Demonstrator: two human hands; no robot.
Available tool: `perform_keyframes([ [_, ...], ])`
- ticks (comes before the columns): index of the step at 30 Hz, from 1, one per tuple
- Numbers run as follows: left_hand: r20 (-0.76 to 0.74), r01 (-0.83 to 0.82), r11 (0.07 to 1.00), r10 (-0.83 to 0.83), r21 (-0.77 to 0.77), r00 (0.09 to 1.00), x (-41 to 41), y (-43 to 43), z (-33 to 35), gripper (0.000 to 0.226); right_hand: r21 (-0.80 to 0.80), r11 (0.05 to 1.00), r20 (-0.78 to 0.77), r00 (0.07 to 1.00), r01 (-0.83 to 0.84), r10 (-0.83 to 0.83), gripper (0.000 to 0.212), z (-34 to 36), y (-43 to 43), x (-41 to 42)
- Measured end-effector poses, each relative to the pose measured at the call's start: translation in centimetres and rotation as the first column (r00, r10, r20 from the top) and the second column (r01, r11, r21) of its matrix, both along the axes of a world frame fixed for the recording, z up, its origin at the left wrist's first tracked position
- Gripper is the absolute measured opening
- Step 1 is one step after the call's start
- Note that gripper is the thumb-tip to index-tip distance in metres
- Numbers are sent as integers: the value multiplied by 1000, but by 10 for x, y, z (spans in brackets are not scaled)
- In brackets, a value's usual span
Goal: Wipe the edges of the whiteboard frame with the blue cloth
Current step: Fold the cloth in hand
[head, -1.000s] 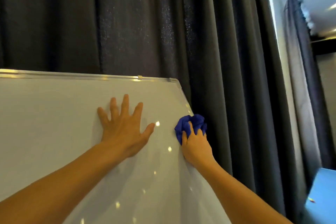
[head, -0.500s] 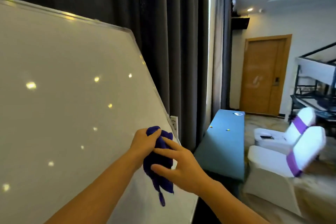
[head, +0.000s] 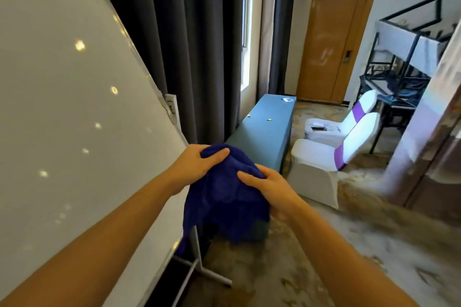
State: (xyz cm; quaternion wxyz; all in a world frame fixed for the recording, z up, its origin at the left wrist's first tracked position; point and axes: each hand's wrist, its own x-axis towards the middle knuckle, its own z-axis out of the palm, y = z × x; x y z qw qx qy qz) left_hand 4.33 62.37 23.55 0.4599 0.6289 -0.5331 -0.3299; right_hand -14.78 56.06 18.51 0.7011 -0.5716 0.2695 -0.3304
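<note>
Both hands, left hand (head: 193, 166) and right hand (head: 270, 188), grip the blue cloth (head: 224, 197) at six o'clock beside the whiteboard frame (head: 147, 75), probably refolding it for wiping.

Your count of things in view
You have two hands, left hand (head: 193, 166) and right hand (head: 269, 187), one blue cloth (head: 224, 197), one whiteboard (head: 62, 107), two covered chairs: near chair (head: 321, 157), far chair (head: 331, 127).

A function or meeting room is indicated: covered banquet chairs (head: 334, 154), a draped long table (head: 264, 132), a whiteboard (head: 74, 107), stacked table frames (head: 404, 67).
</note>
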Motion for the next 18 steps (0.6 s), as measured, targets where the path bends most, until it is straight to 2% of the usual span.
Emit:
perform_keyframes([
  [2, -2, 4, 1000, -4, 26, 1000, -29, -25, -15, 33, 46, 998, 56, 998, 39, -42, 34, -8, -27, -43],
  [5, -91, 40, 999, -39, 4, 995, -70, -63, -39, 46, 134, 989, 77, 995, 55, -66, 17, -19, -67, -97],
  [9, -329, 62, 998, -64, -19, 942, -109, -117, -73, 38, 218, 974, -6, 998, 66, -66, 12, -37, -119, -140],
  [12, -441, -8, 1000, 14, 16, 897, -128, -165, -108, 34, 278, 958, -41, 997, 74, -65, 14, -57, -169, -146],
  [14, -436, -108, 994, 112, 32, 893, -135, -196, -134, 28, 310, 947, -69, 995, 86, -68, 20, -75, -202, -140],
  [16, -370, -203, 979, 199, 28, 908, -134, -233, -163, 20, 338, 935, -120, 990, 106, -69, 23, -100, -241, -130],
  [18, -318, -237, 970, 239, 47, 917, -126, -269, -189, 18, 354, 928, -173, 983, 118, -59, 21, -124, -281, -118],
])
